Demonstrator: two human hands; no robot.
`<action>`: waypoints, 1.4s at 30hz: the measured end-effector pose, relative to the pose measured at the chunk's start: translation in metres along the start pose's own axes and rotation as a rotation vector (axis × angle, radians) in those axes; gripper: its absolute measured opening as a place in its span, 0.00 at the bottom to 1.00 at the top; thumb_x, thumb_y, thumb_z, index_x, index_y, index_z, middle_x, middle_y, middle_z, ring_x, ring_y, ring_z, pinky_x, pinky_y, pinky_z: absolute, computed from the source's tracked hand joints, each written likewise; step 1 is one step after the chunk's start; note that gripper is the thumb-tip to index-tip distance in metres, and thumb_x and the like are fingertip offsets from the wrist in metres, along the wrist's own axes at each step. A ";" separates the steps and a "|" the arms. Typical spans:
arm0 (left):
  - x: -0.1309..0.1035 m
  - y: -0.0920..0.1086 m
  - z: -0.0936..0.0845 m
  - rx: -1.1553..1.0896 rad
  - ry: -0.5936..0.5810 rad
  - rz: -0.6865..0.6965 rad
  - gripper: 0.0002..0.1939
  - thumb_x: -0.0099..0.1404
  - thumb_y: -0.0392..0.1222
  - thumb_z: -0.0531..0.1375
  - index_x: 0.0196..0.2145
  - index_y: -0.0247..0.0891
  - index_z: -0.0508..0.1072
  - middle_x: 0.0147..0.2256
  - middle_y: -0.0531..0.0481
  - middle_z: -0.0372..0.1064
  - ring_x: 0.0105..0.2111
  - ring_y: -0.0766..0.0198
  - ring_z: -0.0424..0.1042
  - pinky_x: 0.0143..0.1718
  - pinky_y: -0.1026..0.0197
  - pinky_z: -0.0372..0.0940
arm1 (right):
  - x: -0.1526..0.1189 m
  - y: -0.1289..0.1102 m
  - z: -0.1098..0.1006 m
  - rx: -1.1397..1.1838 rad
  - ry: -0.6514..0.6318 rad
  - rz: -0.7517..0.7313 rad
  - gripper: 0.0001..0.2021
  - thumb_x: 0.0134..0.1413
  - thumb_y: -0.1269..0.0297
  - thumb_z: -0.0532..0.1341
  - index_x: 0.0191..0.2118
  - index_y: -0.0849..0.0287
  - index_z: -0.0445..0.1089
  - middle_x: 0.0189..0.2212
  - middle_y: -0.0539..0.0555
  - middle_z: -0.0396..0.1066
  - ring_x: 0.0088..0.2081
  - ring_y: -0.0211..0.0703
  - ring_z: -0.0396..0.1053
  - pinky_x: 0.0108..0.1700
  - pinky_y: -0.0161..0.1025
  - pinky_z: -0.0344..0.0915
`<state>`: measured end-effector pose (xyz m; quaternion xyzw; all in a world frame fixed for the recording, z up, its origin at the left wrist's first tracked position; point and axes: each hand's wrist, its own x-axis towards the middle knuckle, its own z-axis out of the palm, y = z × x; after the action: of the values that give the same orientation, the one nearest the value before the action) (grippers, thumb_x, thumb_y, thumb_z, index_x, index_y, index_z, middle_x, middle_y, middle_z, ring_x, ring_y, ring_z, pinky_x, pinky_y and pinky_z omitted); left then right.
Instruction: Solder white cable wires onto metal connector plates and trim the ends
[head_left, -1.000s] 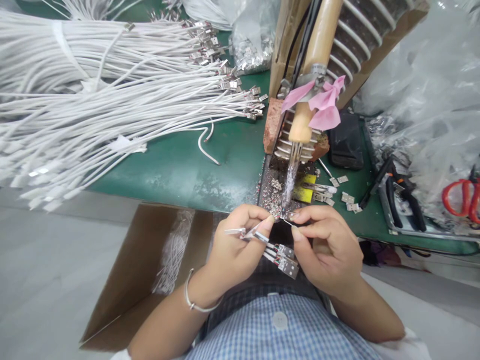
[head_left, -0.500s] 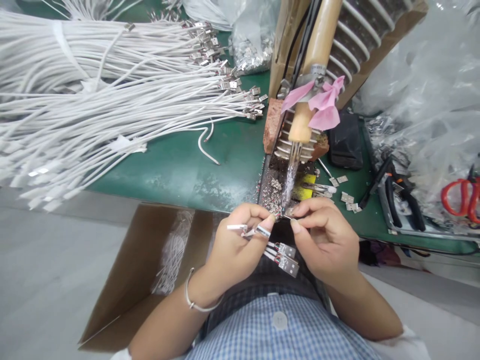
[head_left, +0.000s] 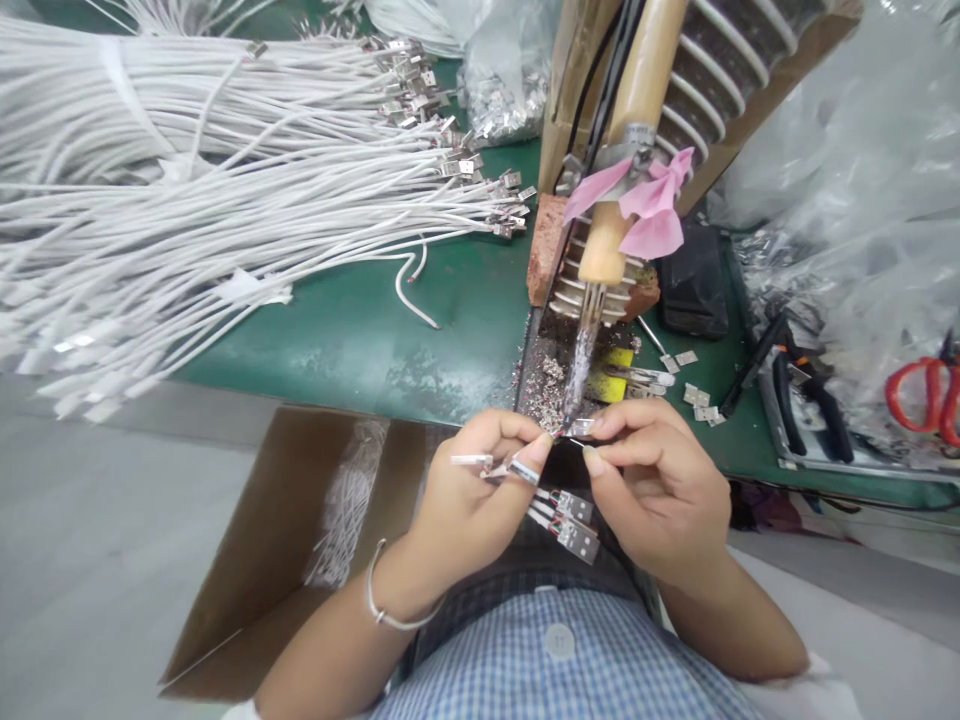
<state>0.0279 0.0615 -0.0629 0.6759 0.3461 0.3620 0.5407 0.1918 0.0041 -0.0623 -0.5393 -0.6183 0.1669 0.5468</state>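
My left hand (head_left: 480,500) is closed around several white USB cables. Their metal USB plugs (head_left: 577,540) stick out below the palm, and one more plug (head_left: 523,471) lies across the thumb. Its thumb and forefinger pinch a wire end under the tip of a wooden-handled soldering iron (head_left: 602,250), which is fixed pointing down. Facing it, my right hand (head_left: 660,490) pinches a small metal USB connector (head_left: 580,427) and a thin solder wire (head_left: 577,442) that reaches toward the tip. Whether tip and wire touch is too small to tell.
Bundled white cables (head_left: 300,220) cover the green table (head_left: 337,350) on the left. Solder crumbs (head_left: 546,385) lie beneath the iron. At right are loose connectors (head_left: 697,397), pliers (head_left: 814,400) and red-handled scissors (head_left: 922,395). An open cardboard box (head_left: 247,560) stands below the edge.
My right hand has shifted slightly right and its fingers have opened a little. The connector between them shows more clearly now. My left hand has barely moved.
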 end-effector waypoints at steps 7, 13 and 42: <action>0.000 0.000 0.003 -0.015 0.010 0.014 0.03 0.70 0.33 0.57 0.37 0.37 0.67 0.21 0.59 0.61 0.19 0.76 0.58 0.19 0.74 0.53 | 0.000 -0.004 -0.002 -0.021 -0.009 0.001 0.08 0.52 0.80 0.61 0.34 0.62 0.64 0.38 0.52 0.67 0.41 0.33 0.69 0.44 0.34 0.68; -0.002 -0.002 0.002 -0.040 0.000 0.006 0.02 0.70 0.33 0.57 0.37 0.38 0.67 0.22 0.59 0.62 0.20 0.78 0.58 0.20 0.76 0.53 | 0.000 -0.007 -0.001 -0.139 0.005 -0.095 0.09 0.51 0.81 0.61 0.35 0.62 0.63 0.39 0.53 0.67 0.42 0.33 0.69 0.45 0.33 0.70; -0.024 0.005 -0.005 0.045 0.134 -0.354 0.06 0.61 0.41 0.61 0.29 0.37 0.72 0.19 0.55 0.64 0.19 0.70 0.60 0.19 0.70 0.54 | -0.062 0.038 -0.101 -0.400 0.348 0.117 0.07 0.52 0.80 0.61 0.33 0.62 0.66 0.38 0.54 0.68 0.41 0.35 0.69 0.43 0.33 0.67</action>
<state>0.0122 0.0419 -0.0600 0.5908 0.5028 0.2975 0.5564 0.2857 -0.0738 -0.0887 -0.6922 -0.5035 -0.0224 0.5165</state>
